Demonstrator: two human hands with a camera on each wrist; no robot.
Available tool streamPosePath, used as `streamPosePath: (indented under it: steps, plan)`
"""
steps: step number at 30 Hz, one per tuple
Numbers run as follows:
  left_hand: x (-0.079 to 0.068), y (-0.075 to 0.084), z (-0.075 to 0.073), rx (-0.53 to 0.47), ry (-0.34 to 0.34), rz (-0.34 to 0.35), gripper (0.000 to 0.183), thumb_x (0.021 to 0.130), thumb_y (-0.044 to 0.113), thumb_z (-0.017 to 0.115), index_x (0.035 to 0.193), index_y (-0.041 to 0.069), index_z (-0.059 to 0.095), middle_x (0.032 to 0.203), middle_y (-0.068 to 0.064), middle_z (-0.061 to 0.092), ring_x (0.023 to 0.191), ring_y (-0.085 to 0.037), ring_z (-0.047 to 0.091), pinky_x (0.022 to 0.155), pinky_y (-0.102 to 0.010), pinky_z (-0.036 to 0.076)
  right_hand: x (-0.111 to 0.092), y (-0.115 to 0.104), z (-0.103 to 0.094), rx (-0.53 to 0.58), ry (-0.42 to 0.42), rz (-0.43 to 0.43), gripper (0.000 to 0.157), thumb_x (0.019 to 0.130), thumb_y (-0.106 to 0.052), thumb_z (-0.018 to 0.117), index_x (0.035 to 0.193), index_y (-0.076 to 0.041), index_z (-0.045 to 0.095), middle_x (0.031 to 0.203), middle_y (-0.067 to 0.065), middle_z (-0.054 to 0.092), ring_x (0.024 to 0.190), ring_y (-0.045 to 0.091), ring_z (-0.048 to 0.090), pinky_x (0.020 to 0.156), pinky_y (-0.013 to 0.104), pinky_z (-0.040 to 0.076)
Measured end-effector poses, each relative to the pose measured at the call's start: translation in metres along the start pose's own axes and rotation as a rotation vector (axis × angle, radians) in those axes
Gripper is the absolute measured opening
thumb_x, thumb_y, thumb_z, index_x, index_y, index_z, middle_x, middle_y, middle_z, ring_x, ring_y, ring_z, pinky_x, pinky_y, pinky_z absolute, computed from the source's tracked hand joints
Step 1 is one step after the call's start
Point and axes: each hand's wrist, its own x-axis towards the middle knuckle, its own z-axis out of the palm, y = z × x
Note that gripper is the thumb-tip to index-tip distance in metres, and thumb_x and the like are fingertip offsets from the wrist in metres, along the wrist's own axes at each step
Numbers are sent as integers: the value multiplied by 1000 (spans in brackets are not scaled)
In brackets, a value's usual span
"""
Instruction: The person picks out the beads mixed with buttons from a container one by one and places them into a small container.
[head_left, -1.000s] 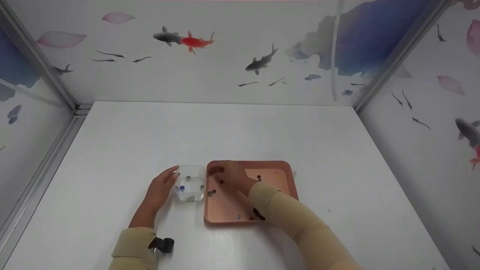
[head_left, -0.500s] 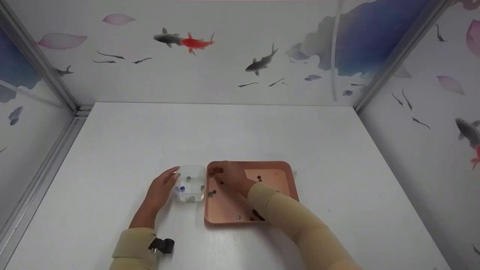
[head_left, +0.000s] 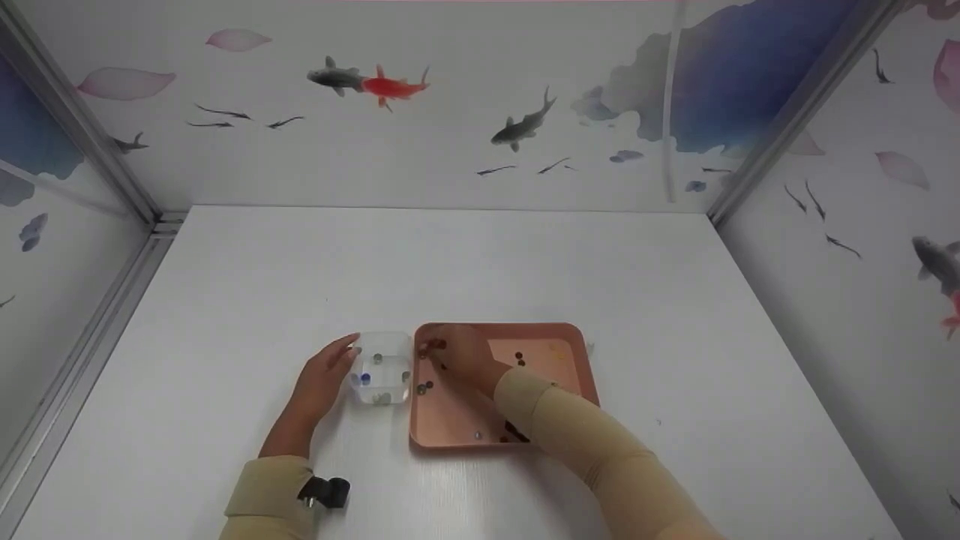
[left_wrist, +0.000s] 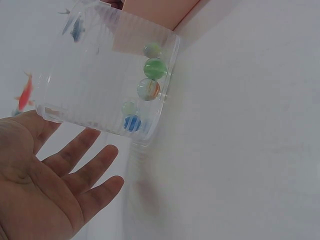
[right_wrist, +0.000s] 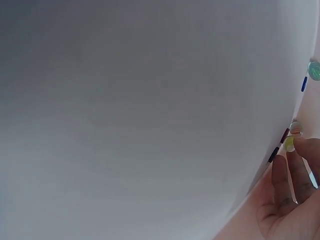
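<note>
In the head view, my left hand [head_left: 324, 376] is beside a clear plastic container [head_left: 382, 342]. Its fingers are spread, fingertips right at the container's wall. Several marbles lie in the container, among them a green marble [left_wrist: 155, 69] and a blue marble [left_wrist: 132, 123]. My right hand [head_left: 465, 352] reaches into the far left corner of a copper-coloured tray [head_left: 450, 431]. There its thumb and a finger pinch a yellowish marble [right_wrist: 289, 144], low by the tray wall. Another clear marble [right_wrist: 296, 128] lies right beside it.
Along the tray wall are small flat dark pieces, one of them a blue piece [right_wrist: 304, 84], and a green marble [right_wrist: 315, 71]. More small dark pieces [head_left: 519, 356] and a pale marble [head_left: 478, 435] lie elsewhere in the tray. Printed panels surround the white table [head_left: 675, 337].
My right hand's fingers have shifted slightly among the marbles and dark pieces in the tray's far left corner. My left hand and the container stay in place.
</note>
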Motion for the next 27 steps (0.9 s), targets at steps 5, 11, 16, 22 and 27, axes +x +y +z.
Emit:
streamPosePath:
  steps: [5,11,16,22,27]
  plan:
    - [0,0,0,7,1,-13,48,104,36,42,147,14,41,148,-18,43,140,-37,32,115,-52,24,0,0,0,-19,7,-3,27,92,-1,62,98,-26,70,100,-19,65,96,1,59,90,24,51]
    - [-1,1,-1,15,0,-10,48,104,35,41,147,13,41,148,-18,42,141,-38,30,115,-52,23,1,0,1,0,7,17,26,92,-3,63,101,-26,71,104,-19,65,101,-1,59,92,24,51]
    - [-2,3,-1,-4,-4,-11,47,105,33,40,148,13,39,148,-20,42,140,-38,31,115,-52,23,-1,0,0,71,-6,46,28,92,-2,62,102,-27,71,104,-17,67,95,2,58,85,24,51]
    - [-4,5,-1,-3,-1,-16,47,105,31,40,148,12,40,147,-21,42,140,-40,31,115,-53,23,-3,2,-3,161,-11,62,35,91,3,61,103,-29,71,104,-15,68,92,4,59,78,23,50]
    - [-4,5,-1,7,2,-6,46,105,31,40,147,12,40,147,-21,43,140,-40,32,115,-53,23,-1,2,-6,239,-12,77,34,90,2,62,100,-28,73,102,-15,69,91,6,59,79,26,51]
